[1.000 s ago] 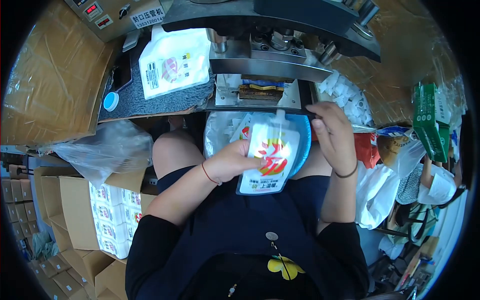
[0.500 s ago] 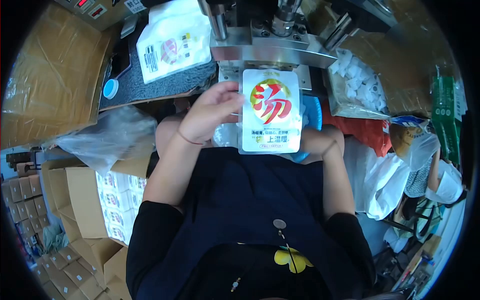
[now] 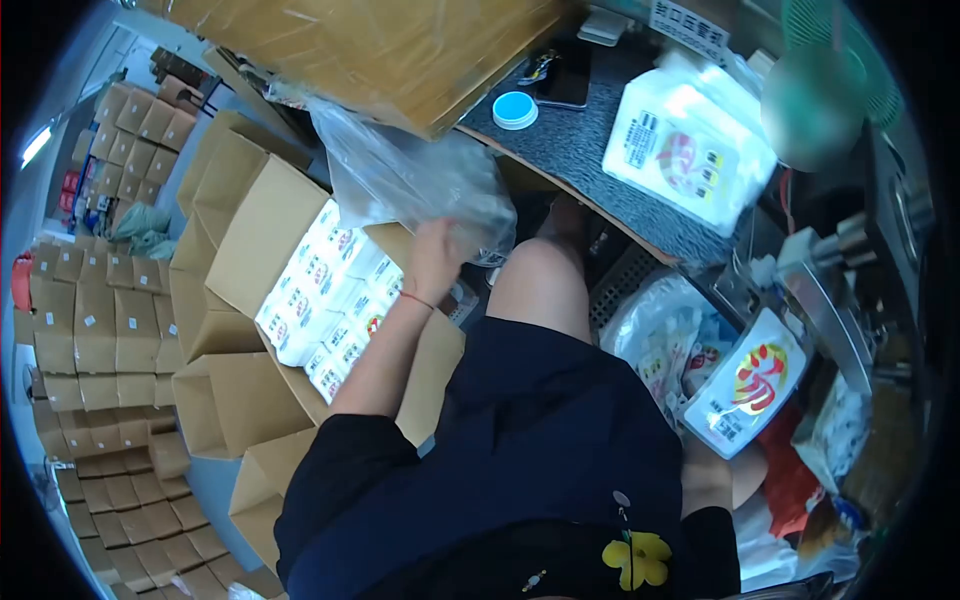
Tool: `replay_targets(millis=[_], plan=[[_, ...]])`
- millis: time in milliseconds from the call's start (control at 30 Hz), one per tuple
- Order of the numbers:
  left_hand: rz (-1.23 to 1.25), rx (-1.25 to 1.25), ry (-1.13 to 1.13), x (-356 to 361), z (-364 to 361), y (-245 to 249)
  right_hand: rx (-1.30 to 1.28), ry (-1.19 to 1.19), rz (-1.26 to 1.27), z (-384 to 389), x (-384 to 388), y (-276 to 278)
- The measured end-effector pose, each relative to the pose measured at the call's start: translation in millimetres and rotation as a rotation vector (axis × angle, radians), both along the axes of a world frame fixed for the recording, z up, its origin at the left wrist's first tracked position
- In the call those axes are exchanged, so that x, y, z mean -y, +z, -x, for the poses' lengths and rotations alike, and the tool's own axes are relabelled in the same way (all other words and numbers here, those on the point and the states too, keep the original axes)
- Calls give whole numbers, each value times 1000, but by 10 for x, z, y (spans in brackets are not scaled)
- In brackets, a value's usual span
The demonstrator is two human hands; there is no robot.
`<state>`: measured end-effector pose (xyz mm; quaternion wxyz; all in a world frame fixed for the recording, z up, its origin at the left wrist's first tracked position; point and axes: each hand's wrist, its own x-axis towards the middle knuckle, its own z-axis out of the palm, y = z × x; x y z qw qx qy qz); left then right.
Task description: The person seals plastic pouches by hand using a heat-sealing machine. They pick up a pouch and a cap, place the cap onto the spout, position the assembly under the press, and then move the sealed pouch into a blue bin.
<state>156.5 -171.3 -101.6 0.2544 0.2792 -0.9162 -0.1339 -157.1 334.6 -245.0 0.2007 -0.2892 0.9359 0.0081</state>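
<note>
I am watching the white spouted pouch printed with a big red character (image 3: pixel 750 385) sitting between 3 and 4 o'clock in my view, tilted, its upper end tucked against the grey metal sealing machine (image 3: pixel 830 300). Half a second ago the left hand was holding it straight ahead at 12 o'clock under the machine's plate; now the head is turning left and that hand is no longer on it. The right hand (image 3: pixel 735 478) is showing only as a patch just below the pouch at 5 o'clock, so I cannot tell whether it is gripping or merely propping it. The left hand (image 3: pixel 435 258) is reaching out near the centre, back toward me, fingers loosely extended against the lower fold of a crumpled clear plastic bag (image 3: pixel 410 180) at its 12 o'clock; I cannot tell whether it is pinching the film. At its 9 o'clock an open brown cardboard carton (image 3: pixel 245 250) is holding rows of white packed pouches (image 3: pixel 330 300). I am judging that the pouch is being left at the machine while the free hand is working on the carton side. Farther out, a loose stack of white pouches (image 3: pixel 690 150) is lying at 1 o'clock on a grey speckled mat (image 3: pixel 580 150) beside a round blue cap (image 3: pixel 516 110), and stacked brown boxes (image 3: pixel 90 330) are filling 9 o'clock.
</note>
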Motion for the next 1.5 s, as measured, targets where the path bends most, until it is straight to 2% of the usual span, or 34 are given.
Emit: replay_targets(millis=[67, 167, 233, 267, 333, 367, 433, 533, 567, 633, 700, 733, 767, 800, 833, 933, 1133, 1233, 1300, 1333, 1400, 1500], plan=[[8, 78, 177, 429, 10, -101, 18, 21, -17, 48, 144, -55], [92, 224, 241, 975, 236, -247, 42, 53, -33, 148, 381, -137], [141, 503, 254, 1376, 480, -529, 59, 80, -45, 203, 459, -265], [50, 449, 314, 1566, 604, -852, 70, 90, -59, 225, 456, -336], [-44, 570, 347, 1779, 891, -1120, 99, 102, -94, 222, 468, -414], [-60, 757, 318, 1855, 951, -1242, 122, 99, -123, 194, 425, -472], [-22, 654, 272, 2033, 872, -1854, 160, 119, -160, 183, 486, -491], [84, 497, 452, 1803, 779, -2039, 229, 135, -212, 207, 449, -652], [111, 379, 466, 2030, 680, -2498, 254, 146, -226, 207, 444, -699], [192, 511, 405, 2143, 487, -2973, 303, 152, -267, 154, 216, -764], [299, 711, 280, 1816, 386, -2176, 355, 168, -310, 109, 114, -814], [230, 663, 200, 1685, 380, -1887, 383, 158, -332, 63, 97, -783], [225, 820, 218, 1683, 430, -1775, 403, 153, -354, 61, 139, -753], [304, 787, 213, 1689, 332, -1920, 423, 143, -372, 41, 150, -736], [198, 641, 65, 1742, 275, -1826, 441, 129, -386, 19, 142, -743], [164, 743, 152, 1596, 320, -1573, 486, 115, -411, -23, 169, -719], [416, 321, -2, 1328, 212, -1282, 555, 113, -410, -44, -49, -640], [300, 232, 25, 1109, 337, -946, 568, 112, -357, -153, -273, -663], [308, 237, 66, 1082, 351, -793, 541, 112, -361, -250, -330, -643], [313, 240, 84, 1066, 359, -714, 506, 106, -396, -290, -268, -536], [387, 52, 102, 974, 391, -448, 439, 90, -463, -429, -65, -194], [478, -137, 142, 1022, 324, -25, 291, 40, -102, -303, -502, -685]])
